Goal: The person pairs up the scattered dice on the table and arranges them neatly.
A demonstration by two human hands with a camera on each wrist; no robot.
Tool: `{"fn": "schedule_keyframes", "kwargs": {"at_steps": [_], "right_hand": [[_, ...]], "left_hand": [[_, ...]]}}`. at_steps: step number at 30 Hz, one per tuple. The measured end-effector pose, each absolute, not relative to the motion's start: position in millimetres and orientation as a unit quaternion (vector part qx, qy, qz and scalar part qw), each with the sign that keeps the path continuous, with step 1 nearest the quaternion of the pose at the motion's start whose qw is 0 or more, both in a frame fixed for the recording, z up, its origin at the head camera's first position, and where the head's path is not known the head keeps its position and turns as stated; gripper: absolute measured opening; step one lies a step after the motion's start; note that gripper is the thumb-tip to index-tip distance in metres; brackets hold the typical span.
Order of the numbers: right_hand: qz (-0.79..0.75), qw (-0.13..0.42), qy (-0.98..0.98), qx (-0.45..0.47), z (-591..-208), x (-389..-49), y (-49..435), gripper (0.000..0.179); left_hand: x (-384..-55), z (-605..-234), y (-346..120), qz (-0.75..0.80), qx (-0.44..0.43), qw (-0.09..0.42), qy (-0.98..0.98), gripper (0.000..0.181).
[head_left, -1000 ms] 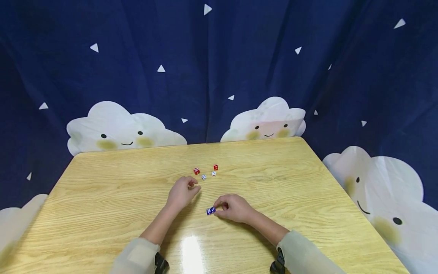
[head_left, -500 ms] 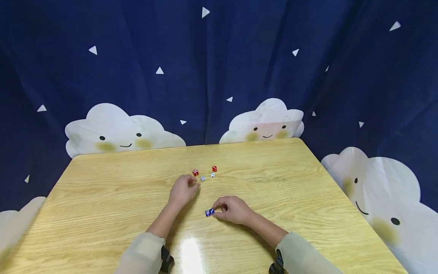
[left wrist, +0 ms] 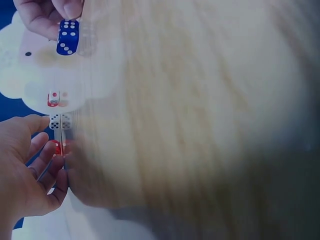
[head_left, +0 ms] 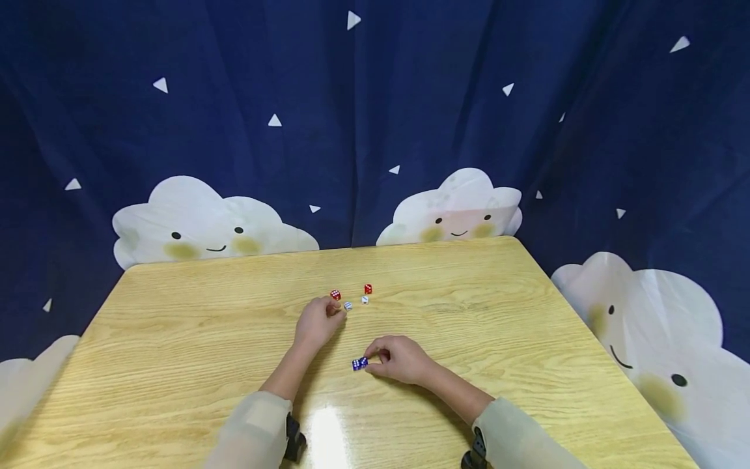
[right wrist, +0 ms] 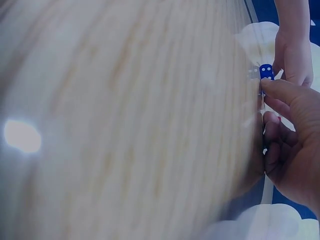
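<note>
Two blue dice with white pips (head_left: 359,363) stand side by side on the wooden table. My right hand (head_left: 401,359) pinches the right one between thumb and forefinger; the right wrist view shows the thumb against a blue die (right wrist: 266,71). Farther back, my left hand (head_left: 316,322) reaches toward a white die (head_left: 348,306), its thumb and forefinger apart. In the left wrist view the thumb tip of the left hand (left wrist: 25,170) comes close to a white die (left wrist: 54,121); whether it touches is unclear. A red die (head_left: 335,295) sits just beyond the left fingers.
A second white die (head_left: 364,299) and another red die (head_left: 368,288) lie to the right of the left hand's dice. The wooden table (head_left: 469,306) reaches back to a dark blue curtain (head_left: 328,98) with clouds on it.
My left hand has shifted slightly right, closer to the nearer white die. The right hand stays at the blue dice, and the dice keep their places.
</note>
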State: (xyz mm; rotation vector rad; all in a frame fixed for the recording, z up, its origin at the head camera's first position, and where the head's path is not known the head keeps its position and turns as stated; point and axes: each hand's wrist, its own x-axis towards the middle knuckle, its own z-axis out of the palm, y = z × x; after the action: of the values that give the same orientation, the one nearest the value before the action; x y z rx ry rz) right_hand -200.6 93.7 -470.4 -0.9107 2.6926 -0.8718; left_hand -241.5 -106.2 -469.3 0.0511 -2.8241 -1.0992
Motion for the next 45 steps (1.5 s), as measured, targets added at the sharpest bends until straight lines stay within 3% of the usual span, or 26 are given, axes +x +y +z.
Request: {"fn": "schedule_keyframes", "kwargs": {"at_steps": [14,45], "right_hand": [[-0.297,0.081,0.899,-0.311,-472.6,-201.7,95.1,0.016],[-0.313,0.084,0.896,-0.305,-473.0,-201.7,95.9,0.015]], "left_hand": [[-249.8,-468.5,-100.0,-0.344,0.022,0.051,-0.937,0.026],[-254.0,-470.9,-96.6,-0.306,0.029,0.05,-0.95,0.02]]}}
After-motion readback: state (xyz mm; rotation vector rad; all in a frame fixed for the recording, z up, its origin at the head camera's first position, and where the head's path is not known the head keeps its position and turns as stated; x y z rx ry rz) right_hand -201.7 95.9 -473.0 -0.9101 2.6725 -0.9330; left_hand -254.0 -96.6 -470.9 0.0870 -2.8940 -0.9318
